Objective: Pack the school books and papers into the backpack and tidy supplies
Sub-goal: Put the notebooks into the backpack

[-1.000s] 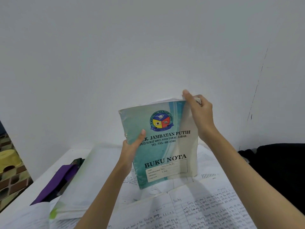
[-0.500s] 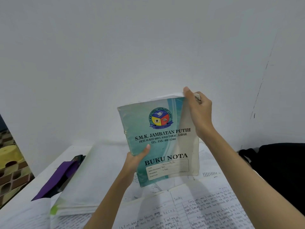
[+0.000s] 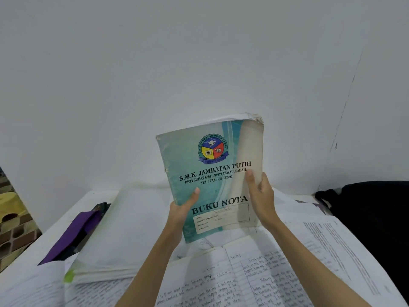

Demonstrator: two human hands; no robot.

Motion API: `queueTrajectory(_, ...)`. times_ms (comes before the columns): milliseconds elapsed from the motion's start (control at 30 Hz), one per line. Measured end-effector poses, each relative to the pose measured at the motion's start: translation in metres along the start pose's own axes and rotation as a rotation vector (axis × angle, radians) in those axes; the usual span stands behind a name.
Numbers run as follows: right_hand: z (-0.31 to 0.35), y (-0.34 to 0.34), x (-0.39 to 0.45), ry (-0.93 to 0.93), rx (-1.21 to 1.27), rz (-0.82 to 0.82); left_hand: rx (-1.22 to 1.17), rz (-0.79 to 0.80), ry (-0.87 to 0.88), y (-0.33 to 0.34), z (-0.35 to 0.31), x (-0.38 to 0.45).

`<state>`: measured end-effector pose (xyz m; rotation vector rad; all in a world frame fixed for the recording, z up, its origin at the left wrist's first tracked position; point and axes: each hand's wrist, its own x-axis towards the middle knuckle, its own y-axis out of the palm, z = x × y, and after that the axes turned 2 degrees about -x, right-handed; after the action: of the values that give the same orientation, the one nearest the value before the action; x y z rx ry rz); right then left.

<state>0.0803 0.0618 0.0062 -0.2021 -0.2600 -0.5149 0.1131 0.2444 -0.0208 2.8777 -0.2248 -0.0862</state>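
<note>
Gripping the notebook (image 3: pixel 212 173) with both hands: left hand (image 3: pixel 181 212) pinching the spine edge low down, thumb across the cover; right hand (image 3: pixel 262 200) clasping the opposite long edge, thumb on the front, fingers hidden behind. Holding it upright and well above the table (image 3: pixel 97 202), cover facing the camera, top corner frayed and a few loose pages poking out above.

Probably squaring it up before packing. Worth tapping those stray pages level first, and keeping both thumbs flat so the soft cover is not creased. Sliding it in spine first should help, to avoid catching the worn corner on the opening.

Lying to the right, at the table's far edge: a black backpack (image 3: pixel 371 218), opening not visible, so hard telling whether it is unzipped. Waiting below: open handwritten exercise books (image 3: pixel 254 278), printed sheets (image 3: pixel 327 240), a thick closed book (image 3: pixel 124 231) with a green tab, and a purple pouch (image 3: pixel 75 233) at the left, all still to be packed or tidied.
</note>
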Motion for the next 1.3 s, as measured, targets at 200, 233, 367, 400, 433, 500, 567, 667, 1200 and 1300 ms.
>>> queueTrajectory(200,0.007,-0.003,-0.009,-0.014,-0.016,-0.042,0.055,-0.114,0.009,0.009,0.004,-0.01)
queueTrajectory(233,0.01,-0.004,-0.009,-0.037,-0.03,-0.046,0.069,-0.128,0.036,0.01,-0.001,-0.011)
queueTrajectory(367,0.029,-0.021,0.003,-0.156,-0.117,0.037,0.155,-0.095,0.096,0.014,-0.042,-0.012)
queueTrajectory(400,0.04,-0.03,0.004,-0.167,-0.13,0.073,0.179,-0.072,0.08,0.014,-0.053,-0.013)
queueTrajectory(433,0.053,-0.04,0.004,-0.155,-0.108,0.112,0.194,-0.043,0.063,0.016,-0.064,-0.015)
queueTrajectory(500,0.075,-0.059,-0.003,-0.036,0.099,0.234,0.193,0.028,0.041,0.021,-0.082,-0.02)
queueTrajectory(567,0.08,-0.079,-0.01,0.134,0.23,0.34,0.196,0.099,0.001,0.031,-0.093,-0.026)
queueTrajectory(667,0.075,-0.102,-0.025,0.216,0.234,0.328,0.227,0.195,-0.096,0.051,-0.093,-0.03)
queueTrajectory(1200,0.062,-0.428,-0.084,0.165,0.084,-0.495,0.602,0.815,-0.154,0.296,0.051,-0.111)
queueTrajectory(1300,0.054,-0.481,-0.09,0.185,0.134,-0.537,0.82,0.835,-0.121,0.351,0.087,-0.141)
